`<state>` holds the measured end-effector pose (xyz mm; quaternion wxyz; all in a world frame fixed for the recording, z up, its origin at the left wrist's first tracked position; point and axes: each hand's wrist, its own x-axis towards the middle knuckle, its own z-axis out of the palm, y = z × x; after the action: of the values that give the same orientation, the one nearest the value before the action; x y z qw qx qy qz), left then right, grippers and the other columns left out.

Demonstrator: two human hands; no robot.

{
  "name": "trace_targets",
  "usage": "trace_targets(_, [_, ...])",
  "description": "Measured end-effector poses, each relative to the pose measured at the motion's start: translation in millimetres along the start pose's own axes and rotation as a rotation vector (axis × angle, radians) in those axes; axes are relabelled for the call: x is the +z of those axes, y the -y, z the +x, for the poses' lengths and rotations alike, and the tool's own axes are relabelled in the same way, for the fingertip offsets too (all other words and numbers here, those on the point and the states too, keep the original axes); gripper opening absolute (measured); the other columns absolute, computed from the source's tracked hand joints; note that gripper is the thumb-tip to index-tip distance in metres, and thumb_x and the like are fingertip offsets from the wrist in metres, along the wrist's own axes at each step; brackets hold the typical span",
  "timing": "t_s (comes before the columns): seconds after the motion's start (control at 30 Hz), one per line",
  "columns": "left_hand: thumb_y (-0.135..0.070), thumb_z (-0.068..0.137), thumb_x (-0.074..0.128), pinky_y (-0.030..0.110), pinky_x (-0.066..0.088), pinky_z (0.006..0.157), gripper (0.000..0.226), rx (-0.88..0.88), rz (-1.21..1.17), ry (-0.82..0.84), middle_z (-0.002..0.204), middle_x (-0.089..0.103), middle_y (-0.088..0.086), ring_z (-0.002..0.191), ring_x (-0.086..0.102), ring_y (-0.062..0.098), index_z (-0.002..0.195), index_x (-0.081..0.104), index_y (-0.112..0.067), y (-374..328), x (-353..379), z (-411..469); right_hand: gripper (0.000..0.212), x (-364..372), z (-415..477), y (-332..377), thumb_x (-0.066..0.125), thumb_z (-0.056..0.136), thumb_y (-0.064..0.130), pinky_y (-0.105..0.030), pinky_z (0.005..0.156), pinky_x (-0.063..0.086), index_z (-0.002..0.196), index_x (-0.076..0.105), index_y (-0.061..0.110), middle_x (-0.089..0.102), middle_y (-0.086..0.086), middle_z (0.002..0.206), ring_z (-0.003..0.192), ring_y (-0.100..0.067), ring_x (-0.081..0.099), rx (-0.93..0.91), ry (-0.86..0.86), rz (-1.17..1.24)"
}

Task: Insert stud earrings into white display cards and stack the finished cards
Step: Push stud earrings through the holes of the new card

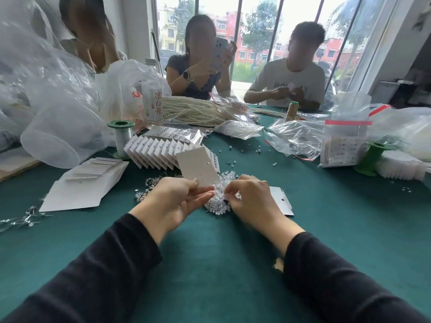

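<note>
My left hand [177, 199] pinches the lower edge of a white display card [198, 165] and holds it tilted above the green table. Studs show along the card's right edge. Right of it, my right hand [247, 197] has its fingertips pinched in a heap of clear stud earrings [220, 194]; what they pinch is too small to tell. A row of finished cards [158, 151] leans in a fanned stack behind the held card. Another white card [282, 202] lies flat under my right hand's far side.
Blank cards [81, 185] lie stacked at the left. Loose studs [23, 220] are scattered at the left edge and mid-table. Green spools [121, 136] [370, 159], a water bottle [152, 94], pearl strands [193, 111] and plastic bags [345, 136] crowd the far side. Three people sit opposite.
</note>
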<state>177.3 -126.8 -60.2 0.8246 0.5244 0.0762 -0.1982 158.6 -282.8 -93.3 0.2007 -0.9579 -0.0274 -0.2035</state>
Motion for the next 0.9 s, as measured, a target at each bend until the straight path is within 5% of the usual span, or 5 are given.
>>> trace_targets(0.43, [0.006, 0.089, 0.046, 0.025, 0.053, 0.042, 0.009, -0.072, 0.042, 0.035, 0.059, 0.067, 0.022, 0.051, 0.068, 0.027, 0.083, 0.053, 0.008, 11.5, -4.2, 11.7, 0.003, -2.6, -4.4, 0.0, 0.060, 0.080, 0.011, -0.030, 0.083, 0.040, 0.079, 0.063, 0.011, 0.060, -0.003, 0.084, 0.086, -0.023, 0.054, -0.018, 0.040, 0.069])
trace_targets(0.73, [0.008, 0.087, 0.049, 0.023, 0.052, 0.038, 0.010, 0.001, 0.154, -0.016, 0.050, 0.065, 0.017, 0.043, 0.065, 0.023, 0.078, 0.053, 0.011, 19.0, 0.7, 11.8, 0.007, -7.1, -7.2, -1.5, 0.060, 0.075, 0.007, -0.001, 0.058, 0.033, 0.076, 0.064, 0.012, 0.059, 0.007, 0.069, 0.057, 0.001, 0.046, 0.084, -0.121, 0.242])
trace_targets(0.9, [0.006, 0.087, 0.052, 0.021, 0.051, 0.038, 0.010, 0.068, 0.220, -0.058, 0.062, 0.063, 0.021, 0.040, 0.063, 0.020, 0.078, 0.052, 0.008, 24.4, 5.0, 9.3, 0.006, -8.7, -7.8, 2.4, 0.060, 0.078, 0.008, -0.006, 0.058, 0.035, 0.077, 0.065, 0.011, 0.062, 0.005, 0.070, 0.059, -0.006, 0.051, 0.104, -0.148, 0.285])
